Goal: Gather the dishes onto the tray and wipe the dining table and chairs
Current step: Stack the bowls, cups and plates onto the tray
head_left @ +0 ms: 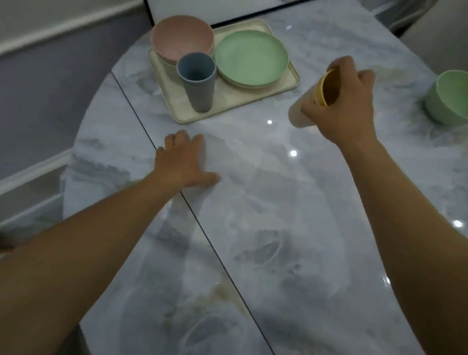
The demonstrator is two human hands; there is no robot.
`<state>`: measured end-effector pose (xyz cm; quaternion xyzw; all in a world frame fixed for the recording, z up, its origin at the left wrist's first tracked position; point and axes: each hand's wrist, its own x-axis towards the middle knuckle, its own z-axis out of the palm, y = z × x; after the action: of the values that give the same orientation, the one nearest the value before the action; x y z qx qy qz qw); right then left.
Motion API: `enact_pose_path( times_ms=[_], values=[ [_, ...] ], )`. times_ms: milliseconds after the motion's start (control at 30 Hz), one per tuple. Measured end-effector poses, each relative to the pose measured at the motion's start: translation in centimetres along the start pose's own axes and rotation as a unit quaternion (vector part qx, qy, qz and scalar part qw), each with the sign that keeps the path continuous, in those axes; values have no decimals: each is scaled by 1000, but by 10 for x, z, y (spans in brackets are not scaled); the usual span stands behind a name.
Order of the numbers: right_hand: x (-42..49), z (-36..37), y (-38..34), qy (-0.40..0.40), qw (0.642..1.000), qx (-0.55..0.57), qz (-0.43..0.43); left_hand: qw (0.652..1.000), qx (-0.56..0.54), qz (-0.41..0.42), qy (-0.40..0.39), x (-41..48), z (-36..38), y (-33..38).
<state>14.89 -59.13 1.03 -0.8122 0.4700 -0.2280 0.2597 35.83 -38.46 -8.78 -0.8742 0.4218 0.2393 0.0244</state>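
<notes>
tray (182, 107), 11 o'clock: held pink bowl (182, 36), green plate (251, 56), blue cup (198, 82).
right hand (345, 102): gripped yellow cup (327, 89), 1 o'clock, beside tray.
left hand (187, 161): lay flat on table (281, 214), empty.
pending: green bowl (460, 98), 2 o'clock; wiping.

Glossy marble-look table (296, 216), matt plastic-looking green plate (251, 57), blue cup (196, 80)

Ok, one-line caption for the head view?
Right hand holds nested cups beside the loaded tray; left hand rests on the table.
</notes>
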Motion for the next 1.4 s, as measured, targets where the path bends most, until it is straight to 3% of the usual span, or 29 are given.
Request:
enact_pose_path(
  times_ms=[233, 533, 800, 967, 1133, 1400],
  values=[
    [43, 46, -104, -12, 994, 32, -107, 1000, -8, 17, -20, 18, 10, -15],
    [65, 116, -175, -94, 975, -51, -195, 999, -22, 20, -30, 19, 11, -18],
    [74, 165, -153, -209, 958, -118, -159, 999, -19, 12, -30, 20, 16, -19],
    [73, 175, -147, -203, 957, -111, -176, 999, -20, 9, -32, 20, 13, -17],
    [70, 156, -140, -245, 942, -153, -173, 998, -22, 1, -58, 20, 14, -16],
    [29, 104, -59, -191, 980, 4, -48, 996, -16, -10, -91, 20, 6, -12]
  ],
)
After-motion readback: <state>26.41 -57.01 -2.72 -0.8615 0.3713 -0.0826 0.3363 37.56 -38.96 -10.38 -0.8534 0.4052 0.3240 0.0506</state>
